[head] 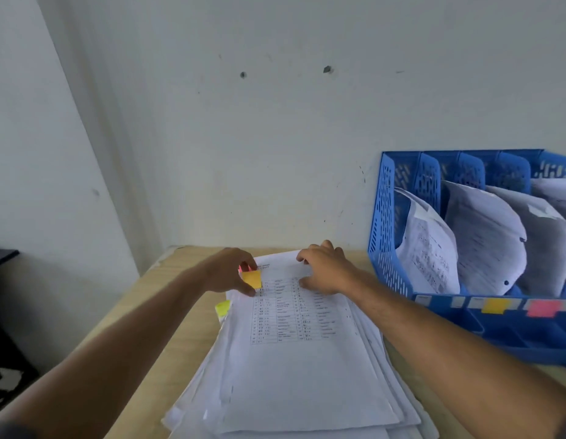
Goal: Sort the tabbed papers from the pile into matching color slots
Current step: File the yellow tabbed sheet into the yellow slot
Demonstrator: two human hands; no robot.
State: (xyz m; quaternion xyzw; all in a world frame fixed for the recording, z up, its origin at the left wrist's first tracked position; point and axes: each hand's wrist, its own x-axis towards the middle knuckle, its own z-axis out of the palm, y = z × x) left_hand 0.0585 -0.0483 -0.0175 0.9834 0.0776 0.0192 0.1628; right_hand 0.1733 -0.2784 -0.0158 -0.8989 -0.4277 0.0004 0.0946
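A pile of white papers (pixel 294 369) lies on the wooden desk; the top sheet carries a printed table. My left hand (pixel 232 274) pinches the top sheet's far left corner by its orange tab (pixel 252 278), with a pink tab (pixel 243 268) peeking behind the fingers. My right hand (pixel 323 270) rests on the sheet's far right part, its fingers bent. A yellow-green tab (pixel 223 307) sticks out of the pile's left edge. The blue slotted file rack (pixel 386 236) stands at the right, papers in its slots, with a yellow label (pixel 494 306) and a pink label (pixel 543 308) on its front.
The wooden desk (pixel 180 312) meets a pale wall behind. A dark object (pixel 6 343) stands off the desk's left edge. Bare desk surface shows left of the pile.
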